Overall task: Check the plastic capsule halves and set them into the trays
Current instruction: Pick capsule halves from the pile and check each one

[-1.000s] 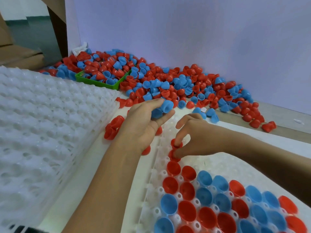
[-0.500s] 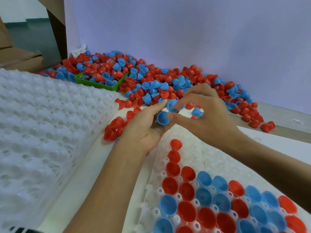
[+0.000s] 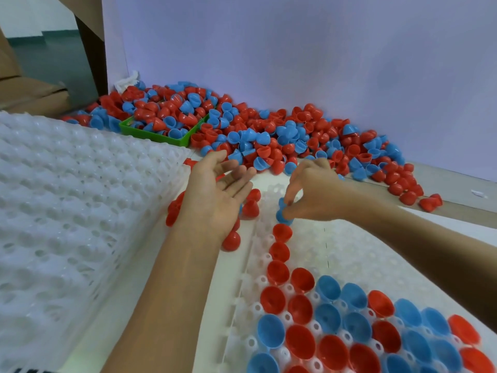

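Bright, even, cool-tinted light — soft picture, wide-angle bend

The purple-white backdrop point(image 3: 322, 63) glows flat, with no hard shadows; only faint shade lies under the forearms. The white tray point(image 3: 349, 246) washes out toward its far end, its sockets hard to read. Small glints sit on the near red and blue capsule halves point(image 3: 298, 343). Edges bow outward — the stacked trays point(image 3: 53, 211) at left look smeared and soft.

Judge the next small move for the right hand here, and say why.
Probably press the blue capsule half down into the empty socket and let go. The right hand pinches it just above the white tray, at the far end of the red column. The left hand is open, holding nothing.
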